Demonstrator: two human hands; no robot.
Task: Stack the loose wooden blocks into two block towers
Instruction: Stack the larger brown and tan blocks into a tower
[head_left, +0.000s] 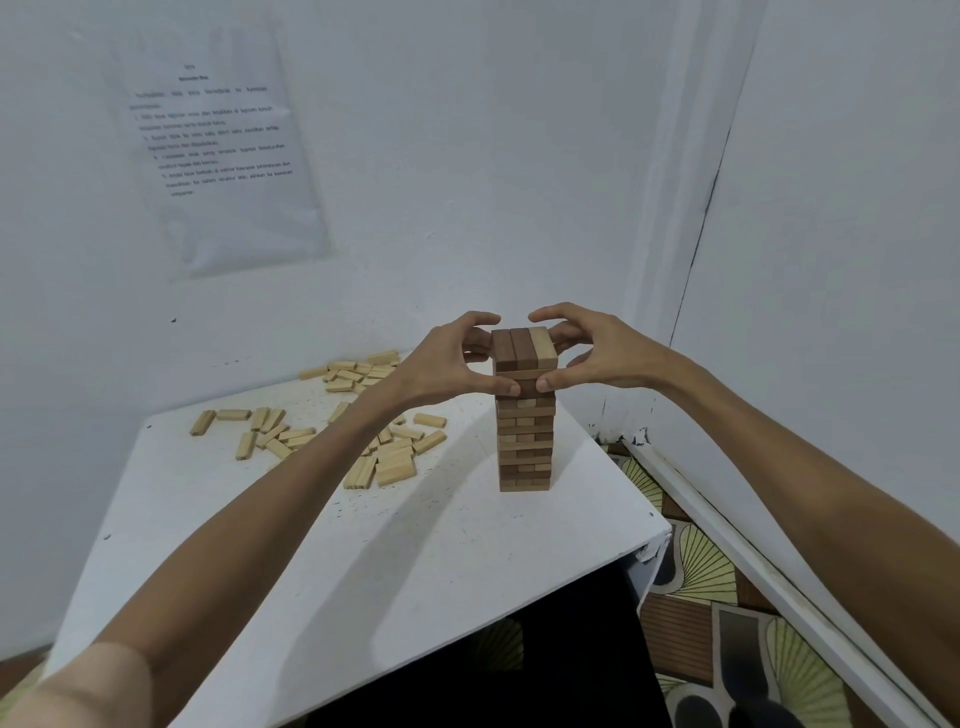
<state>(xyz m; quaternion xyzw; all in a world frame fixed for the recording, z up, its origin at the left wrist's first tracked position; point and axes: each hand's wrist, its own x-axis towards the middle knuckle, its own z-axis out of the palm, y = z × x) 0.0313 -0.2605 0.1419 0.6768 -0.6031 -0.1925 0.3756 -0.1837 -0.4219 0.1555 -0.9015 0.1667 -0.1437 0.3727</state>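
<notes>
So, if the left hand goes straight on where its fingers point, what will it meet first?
The top of the block tower, which the left hand seems to touch; the right hand lies beyond.

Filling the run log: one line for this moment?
left hand: grips tower top | right hand: grips tower top | towers standing: one | loose blocks: scattered on table

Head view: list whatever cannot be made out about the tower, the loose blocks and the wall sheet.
Head view, tower: back faces hidden by its own body; upper sides covered by the left hand and right hand gripping it.
Head view, loose blocks: some hidden behind the left forearm, so no count.
Head view, wall sheet: print too blurred to read.
</notes>
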